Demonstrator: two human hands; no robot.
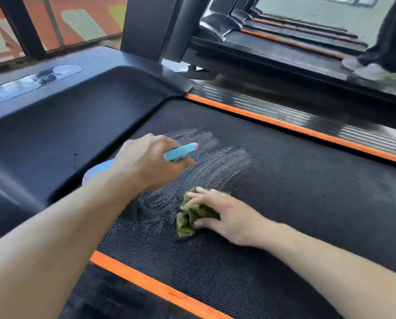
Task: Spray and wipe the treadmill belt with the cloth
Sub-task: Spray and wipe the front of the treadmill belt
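The black textured treadmill belt [295, 192] runs across the view, with a whitish wet patch [217, 148] near its front end. My left hand [146, 162] grips a spray bottle whose blue nozzle [180, 151] points over the wet patch; its pale blue and pink body [98, 170] shows behind my wrist. My right hand [224, 215] presses a crumpled green cloth [190, 217] onto the belt just below the wet patch, fingers curled over it.
Orange strips [284, 125] border the belt on both sides, with ribbed side rails beyond. The dark motor cover [77, 116] rises to the left. More treadmills stand behind, and a person's legs in white shoes [374, 70] stand on the neighbouring one.
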